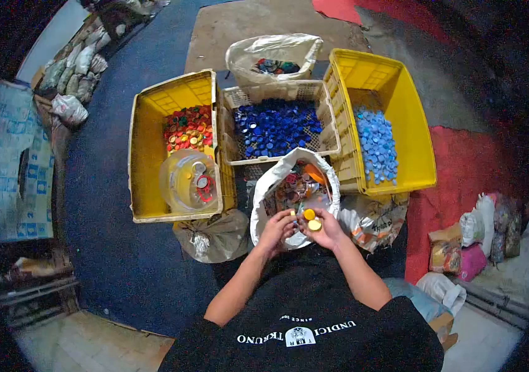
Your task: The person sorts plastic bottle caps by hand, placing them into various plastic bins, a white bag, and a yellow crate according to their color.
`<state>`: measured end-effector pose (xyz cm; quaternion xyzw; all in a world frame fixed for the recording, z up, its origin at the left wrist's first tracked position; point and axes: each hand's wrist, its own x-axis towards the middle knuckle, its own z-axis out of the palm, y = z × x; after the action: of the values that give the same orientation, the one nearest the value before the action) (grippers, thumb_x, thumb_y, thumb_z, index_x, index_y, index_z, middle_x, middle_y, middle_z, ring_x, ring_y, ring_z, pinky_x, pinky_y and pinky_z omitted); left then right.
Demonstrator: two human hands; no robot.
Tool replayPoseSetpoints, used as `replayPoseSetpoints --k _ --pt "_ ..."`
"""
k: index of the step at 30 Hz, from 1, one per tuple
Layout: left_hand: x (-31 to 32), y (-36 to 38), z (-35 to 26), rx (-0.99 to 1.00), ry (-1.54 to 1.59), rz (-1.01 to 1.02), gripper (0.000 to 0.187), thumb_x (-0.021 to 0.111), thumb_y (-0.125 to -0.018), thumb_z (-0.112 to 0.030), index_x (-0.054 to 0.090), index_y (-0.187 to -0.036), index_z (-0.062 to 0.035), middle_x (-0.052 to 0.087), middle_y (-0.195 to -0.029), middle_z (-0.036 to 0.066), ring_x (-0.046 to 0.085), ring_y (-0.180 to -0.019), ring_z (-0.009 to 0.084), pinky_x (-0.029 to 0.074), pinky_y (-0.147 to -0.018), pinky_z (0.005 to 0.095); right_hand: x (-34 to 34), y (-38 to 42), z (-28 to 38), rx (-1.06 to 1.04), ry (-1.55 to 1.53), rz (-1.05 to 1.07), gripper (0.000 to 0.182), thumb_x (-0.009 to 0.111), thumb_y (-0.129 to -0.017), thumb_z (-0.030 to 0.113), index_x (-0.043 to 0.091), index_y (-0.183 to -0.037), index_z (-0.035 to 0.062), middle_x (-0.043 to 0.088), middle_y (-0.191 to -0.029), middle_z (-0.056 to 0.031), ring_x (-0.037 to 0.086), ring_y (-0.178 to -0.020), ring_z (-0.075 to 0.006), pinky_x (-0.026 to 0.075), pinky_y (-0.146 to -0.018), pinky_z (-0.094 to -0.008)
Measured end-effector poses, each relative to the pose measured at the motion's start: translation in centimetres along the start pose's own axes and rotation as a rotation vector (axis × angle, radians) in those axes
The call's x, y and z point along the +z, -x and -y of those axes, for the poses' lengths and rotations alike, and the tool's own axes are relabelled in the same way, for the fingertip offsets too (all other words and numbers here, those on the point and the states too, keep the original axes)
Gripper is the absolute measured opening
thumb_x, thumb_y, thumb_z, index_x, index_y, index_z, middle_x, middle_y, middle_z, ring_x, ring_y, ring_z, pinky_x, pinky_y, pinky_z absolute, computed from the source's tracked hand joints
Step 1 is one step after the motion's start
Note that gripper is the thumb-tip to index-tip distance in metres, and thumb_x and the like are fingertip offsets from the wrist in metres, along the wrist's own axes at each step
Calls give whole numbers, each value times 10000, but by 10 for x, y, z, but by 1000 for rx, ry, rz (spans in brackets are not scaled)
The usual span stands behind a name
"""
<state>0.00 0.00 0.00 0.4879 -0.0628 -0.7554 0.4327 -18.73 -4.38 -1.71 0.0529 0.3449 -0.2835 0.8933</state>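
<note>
Both of my hands are over the near rim of a white sack [334, 186] of mixed caps and scraps. My left hand [276, 232] is pinched around a small pale-yellow bottle cap [292, 213]. In my right hand [326, 232] lie an orange-yellow bottle cap [309, 214] and a paler yellow bottle cap [315, 225], held in curled fingers. Beyond the sack stands a white perforated crate [277, 160] of dark blue caps [277, 127]. An orange piece [314, 173] shows inside the sack.
A yellow crate [144, 142] on the left holds red and yellow caps [189, 129] and a clear round container [181, 180]. On the right, another yellow crate [416, 142] holds light blue caps [376, 146]. Another white sack [240, 62] stands behind. Tied sacks [212, 239] sit below.
</note>
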Motion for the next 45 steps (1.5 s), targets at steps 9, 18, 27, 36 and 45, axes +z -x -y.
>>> replayPoseSetpoints --k 9,18,27,36,45 --pt "4 29 -146 460 402 -205 196 559 -919 -282 583 -950 -91 597 -780 11 558 -669 118 444 -573 249 181 -104 -9 -77 285 183 293 439 -960 285 535 -1074 33 618 -1002 -128 611 -878 -227 519 -775 -334" --pt "-99 19 -192 458 445 -442 810 515 -860 -528 201 -1466 -92 266 -1477 153 365 -1264 222 350 -914 344 250 -136 -6 -255 541 61 713 464 -926 525 99 -1481 266 73 -1536 -154 165 -1384 -385 315 -1046 -538" --pt "-72 17 -6 428 -476 -512 823 752 -761 -373 338 -1357 14 523 -1181 196 549 -1009 266 429 -922 361 -1 -56 11 -253 735 -475 427 565 -909 295 479 -1244 44 548 -1156 -140 559 -1010 -234 496 -750 -356" --pt "-59 25 -10 553 -896 -519 565 605 -714 -40 409 -1243 -30 597 -1100 236 596 -1035 367 452 -897 409 52 -69 -52 -435 2125 -116 380 655 -737 238 637 -1074 63 449 -1308 -191 409 -1239 -362 390 -974 -506" --pt "-58 35 9 556 -888 -497 578 565 -699 -31 410 -1256 -42 568 -1074 159 590 -936 263 469 -823 359 -1 -81 -12 -661 2593 -379 223 606 -736 208 729 -918 170 514 -1212 -136 424 -1192 -329 327 -942 -554"
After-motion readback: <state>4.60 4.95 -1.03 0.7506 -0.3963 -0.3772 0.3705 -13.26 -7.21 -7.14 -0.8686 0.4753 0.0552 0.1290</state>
